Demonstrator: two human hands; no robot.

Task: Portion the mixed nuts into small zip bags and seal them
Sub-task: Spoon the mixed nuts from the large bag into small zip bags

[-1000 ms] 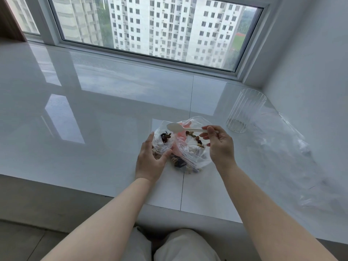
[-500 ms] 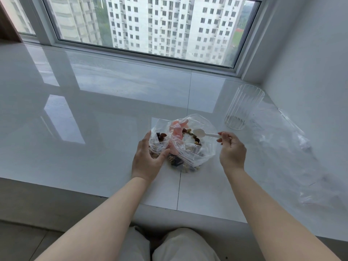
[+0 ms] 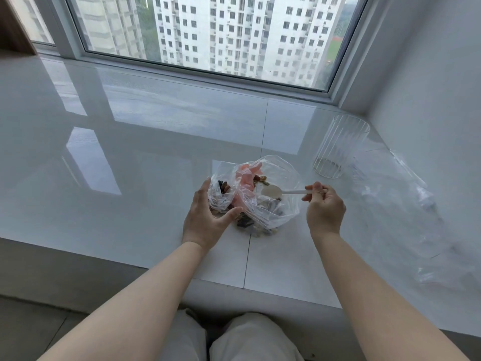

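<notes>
Head view. A large clear bag of mixed nuts sits open on the glossy white worktop, close to its front edge; this bag serves as the landmark. Touching its left side stands a small zip bag, also open and holding a few dark nuts at its bottom. The left hand cups the small zip bag from the near side, fingers curled round its left wall and the thumb reaching toward the base of the large bag. The right hand, just right of the large bag, pinches the handle of a white plastic spoon between thumb and fingertips; the spoon's bowl lies inside the mouth of the large bag, above the nuts, and appears empty. Something pink shows through the plastic at the large bag's upper left; what it is cannot be told. Behind and to the right of the large bag stands a ribbed clear glass, upright. Farther right, along the wall, lie flat clear plastic bags. Beyond the large bag, at the worktop's far edge, is a window.
</notes>
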